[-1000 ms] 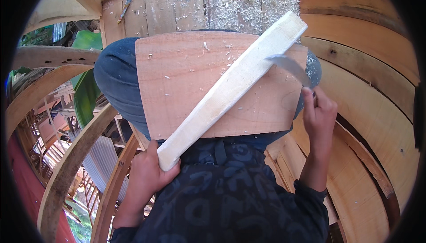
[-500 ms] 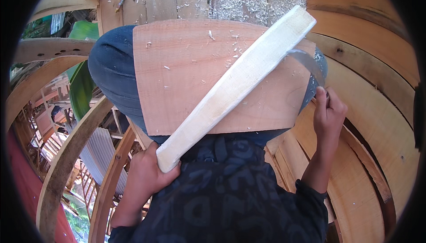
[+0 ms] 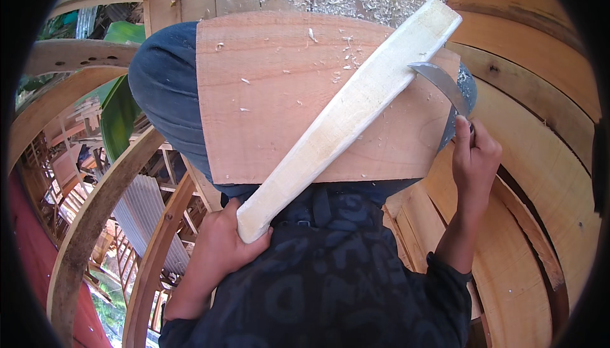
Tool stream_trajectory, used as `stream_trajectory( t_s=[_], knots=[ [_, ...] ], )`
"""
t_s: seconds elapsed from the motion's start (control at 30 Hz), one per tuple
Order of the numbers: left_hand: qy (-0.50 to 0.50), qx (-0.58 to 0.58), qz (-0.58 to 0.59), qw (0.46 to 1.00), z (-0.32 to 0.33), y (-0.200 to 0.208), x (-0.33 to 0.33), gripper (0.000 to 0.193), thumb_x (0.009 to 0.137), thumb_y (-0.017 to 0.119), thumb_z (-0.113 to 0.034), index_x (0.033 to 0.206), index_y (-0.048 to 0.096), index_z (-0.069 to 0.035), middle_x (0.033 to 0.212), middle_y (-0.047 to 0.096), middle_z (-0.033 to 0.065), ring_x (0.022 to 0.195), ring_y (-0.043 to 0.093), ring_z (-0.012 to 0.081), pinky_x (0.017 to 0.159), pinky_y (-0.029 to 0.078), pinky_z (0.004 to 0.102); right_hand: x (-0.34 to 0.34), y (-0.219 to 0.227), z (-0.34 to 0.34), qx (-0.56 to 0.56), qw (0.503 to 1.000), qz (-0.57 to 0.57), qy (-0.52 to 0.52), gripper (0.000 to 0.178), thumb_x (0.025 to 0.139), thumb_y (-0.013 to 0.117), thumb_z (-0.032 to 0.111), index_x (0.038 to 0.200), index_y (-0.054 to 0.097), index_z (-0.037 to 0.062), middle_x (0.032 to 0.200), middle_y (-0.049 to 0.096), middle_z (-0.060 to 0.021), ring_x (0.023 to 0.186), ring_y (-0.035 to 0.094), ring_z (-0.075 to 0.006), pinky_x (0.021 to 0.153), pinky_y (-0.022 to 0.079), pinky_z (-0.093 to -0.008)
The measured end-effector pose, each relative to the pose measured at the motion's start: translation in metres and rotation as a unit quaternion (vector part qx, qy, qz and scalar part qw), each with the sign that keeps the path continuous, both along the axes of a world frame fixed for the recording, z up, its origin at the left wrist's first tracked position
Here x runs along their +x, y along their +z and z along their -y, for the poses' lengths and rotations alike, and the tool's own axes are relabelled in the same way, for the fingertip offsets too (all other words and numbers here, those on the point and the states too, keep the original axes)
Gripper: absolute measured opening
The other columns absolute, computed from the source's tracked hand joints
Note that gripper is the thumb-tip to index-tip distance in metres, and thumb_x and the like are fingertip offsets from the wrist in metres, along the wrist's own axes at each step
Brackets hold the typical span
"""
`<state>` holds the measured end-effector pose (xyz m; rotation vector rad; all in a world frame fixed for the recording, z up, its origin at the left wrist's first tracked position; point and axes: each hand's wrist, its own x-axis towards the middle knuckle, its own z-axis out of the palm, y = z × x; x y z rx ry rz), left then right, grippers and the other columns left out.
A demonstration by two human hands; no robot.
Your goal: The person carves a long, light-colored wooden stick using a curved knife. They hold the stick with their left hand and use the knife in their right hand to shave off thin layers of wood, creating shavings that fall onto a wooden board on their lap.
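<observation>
Your right hand point(image 3: 475, 157) is clenched around the handle of a curved steel blade point(image 3: 438, 81), while your left hand point(image 3: 222, 246) grips the lower end of a pale wooden slat point(image 3: 349, 116).

Your slat lies diagonally across a flat reddish board point(image 3: 279, 94) resting on your lap, the blade's tip meeting its upper edge. Pale shavings dot the smooth board; curved planks point(image 3: 540, 157) surround you.
</observation>
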<state>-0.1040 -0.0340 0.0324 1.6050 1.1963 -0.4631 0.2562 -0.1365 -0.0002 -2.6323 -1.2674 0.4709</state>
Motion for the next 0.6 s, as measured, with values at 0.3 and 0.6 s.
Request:
stream_trajectory(
  t_s=[0.3,0.6],
  knots=[
    [0.011,-0.053,-0.028,0.998,0.001,-0.004,-0.001,0.038,0.070,0.072,-0.022,0.096,0.061,0.005,0.082,0.067,0.0227,0.081,0.069,0.0374,0.075,0.052,0.0404,-0.040,-0.006,-0.008,0.038,0.983,-0.050,0.173,0.045,0.081,0.074,0.036,0.061,0.045,0.0071,0.051,0.047,-0.0081,0.044,0.051,-0.0268,0.043,0.038,-0.0365],
    [0.007,-0.073,-0.031,0.997,0.003,-0.004,-0.002,0.040,0.071,0.071,-0.020,0.103,0.062,0.003,0.085,0.067,0.0207,0.082,0.069,0.0349,0.076,0.052,0.0385,-0.021,-0.005,-0.009,0.036,0.991,0.030,0.125,0.044,0.082,0.073,0.039,0.062,0.050,0.0066,0.049,0.045,-0.0080,0.042,0.048,-0.0259,0.042,0.036,-0.0347]
  ],
)
